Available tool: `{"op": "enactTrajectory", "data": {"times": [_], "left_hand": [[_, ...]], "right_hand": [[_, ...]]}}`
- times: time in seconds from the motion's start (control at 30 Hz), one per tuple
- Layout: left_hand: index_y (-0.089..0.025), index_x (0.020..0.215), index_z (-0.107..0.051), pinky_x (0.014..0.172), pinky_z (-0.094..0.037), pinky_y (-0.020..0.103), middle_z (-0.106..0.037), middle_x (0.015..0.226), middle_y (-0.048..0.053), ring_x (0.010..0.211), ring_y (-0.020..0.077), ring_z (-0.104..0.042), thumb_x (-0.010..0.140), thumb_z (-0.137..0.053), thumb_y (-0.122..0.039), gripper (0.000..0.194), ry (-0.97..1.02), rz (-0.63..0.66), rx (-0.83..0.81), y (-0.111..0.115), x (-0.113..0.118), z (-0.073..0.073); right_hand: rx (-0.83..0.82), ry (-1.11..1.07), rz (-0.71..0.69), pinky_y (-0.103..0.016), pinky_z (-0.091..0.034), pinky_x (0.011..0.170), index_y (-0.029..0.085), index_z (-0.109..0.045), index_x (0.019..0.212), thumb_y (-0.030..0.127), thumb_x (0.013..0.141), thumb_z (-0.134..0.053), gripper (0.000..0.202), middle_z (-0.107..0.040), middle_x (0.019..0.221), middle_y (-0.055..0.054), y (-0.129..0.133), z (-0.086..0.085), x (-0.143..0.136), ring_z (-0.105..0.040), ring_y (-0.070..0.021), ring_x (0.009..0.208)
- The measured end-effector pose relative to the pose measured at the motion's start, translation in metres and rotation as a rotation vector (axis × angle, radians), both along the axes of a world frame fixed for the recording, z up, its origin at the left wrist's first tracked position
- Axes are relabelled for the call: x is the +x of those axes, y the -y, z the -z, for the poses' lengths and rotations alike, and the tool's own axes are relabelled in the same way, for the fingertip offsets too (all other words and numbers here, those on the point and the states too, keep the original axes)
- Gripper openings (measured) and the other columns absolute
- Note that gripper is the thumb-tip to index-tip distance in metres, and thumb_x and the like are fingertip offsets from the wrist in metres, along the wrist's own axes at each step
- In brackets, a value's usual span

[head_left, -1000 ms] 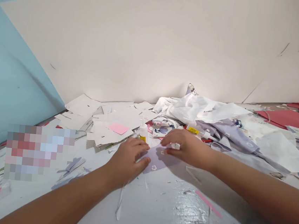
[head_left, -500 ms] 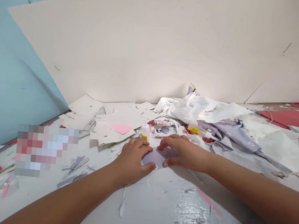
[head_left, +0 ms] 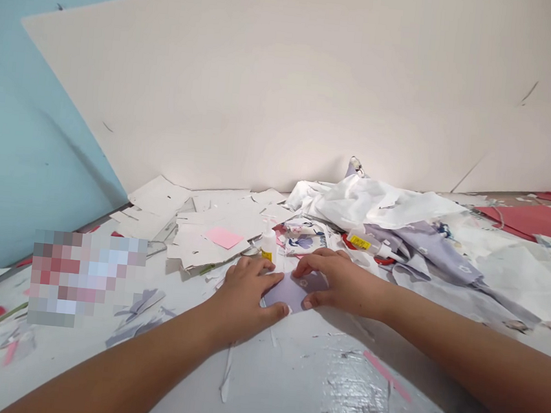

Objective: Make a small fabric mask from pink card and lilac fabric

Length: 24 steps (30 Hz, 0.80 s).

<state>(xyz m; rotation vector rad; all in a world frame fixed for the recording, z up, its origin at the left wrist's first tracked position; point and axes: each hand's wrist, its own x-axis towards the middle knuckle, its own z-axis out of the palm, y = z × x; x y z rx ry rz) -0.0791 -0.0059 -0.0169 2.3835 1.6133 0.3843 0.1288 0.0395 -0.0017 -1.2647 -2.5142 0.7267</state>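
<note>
A small lilac piece with white flowers (head_left: 291,291), seemingly fabric, lies on the white table between my hands. My left hand (head_left: 250,292) holds its left edge, thumb along the near side and index finger at the far side. At the right edge, my right hand (head_left: 334,280) grips it with curled fingers and thumb. My palms and fingers hide its ends. Just beyond my left fingers stands a small white glue bottle (head_left: 268,243) with a yellow label. Past my right hand lie a second bottle (head_left: 369,243) with a yellow label and red-handled scissors (head_left: 384,261).
Cut white cardboard (head_left: 205,226) is stacked at the back left, with a pink paper piece (head_left: 224,237) on top. Crumpled white and lilac cloth (head_left: 354,198) heaps at the back right. Red sheets (head_left: 537,221) lie far right. A white board (head_left: 266,102) stands behind.
The lilac piece and both hands have barely moved; small shifts of my fingers show. The view has shifted slightly.
</note>
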Motion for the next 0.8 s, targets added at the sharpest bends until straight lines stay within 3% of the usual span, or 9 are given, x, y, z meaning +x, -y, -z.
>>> {"op": "enactTrajectory", "data": {"times": [0.2, 0.57, 0.67, 0.8], "left_hand": [[-0.034, 0.115, -0.051, 0.086, -0.033, 0.051, -0.041, 0.124, 0.006, 0.115, 0.0343, -0.029, 0.068, -0.043, -0.063, 0.056, -0.016, -0.052, -0.053, -0.001, -0.006, 0.001], [-0.034, 0.115, -0.051, 0.088, -0.033, 0.051, -0.04, 0.125, 0.004, 0.116, 0.0342, -0.027, 0.065, -0.048, -0.062, 0.057, -0.005, -0.063, -0.081, 0.004, -0.013, -0.008], [-0.031, 0.113, -0.053, 0.087, -0.036, 0.045, -0.042, 0.121, 0.005, 0.114, 0.0304, -0.031, 0.07, -0.046, -0.057, 0.051, 0.07, -0.116, -0.073, 0.004, -0.009, -0.006], [-0.032, 0.107, -0.056, 0.091, -0.033, 0.042, -0.047, 0.111, 0.003, 0.11, 0.0254, -0.035, 0.076, -0.044, -0.046, 0.036, 0.087, -0.107, 0.031, 0.001, 0.0, 0.001]], "right_hand": [[0.009, 0.04, 0.033, -0.038, -0.037, 0.081, 0.032, -0.058, 0.096, 0.042, 0.052, -0.07, 0.047, -0.05, 0.099, -0.004, -0.01, 0.001, 0.012, -0.044, -0.0272, 0.098], [-0.013, 0.125, 0.05, -0.037, -0.04, 0.077, 0.032, -0.056, 0.098, 0.041, 0.045, -0.073, 0.056, -0.053, 0.103, -0.004, -0.012, -0.01, 0.021, -0.047, -0.0284, 0.098], [-0.027, -0.014, 0.007, -0.034, -0.041, 0.078, 0.03, -0.055, 0.1, 0.044, 0.051, -0.07, 0.053, -0.054, 0.104, -0.003, -0.008, -0.013, 0.017, -0.047, -0.0252, 0.1], [0.109, -0.215, -0.025, -0.033, -0.038, 0.081, 0.026, -0.058, 0.091, 0.035, 0.067, -0.06, 0.026, -0.058, 0.097, -0.002, -0.002, -0.005, 0.001, -0.049, -0.0205, 0.096]]}}
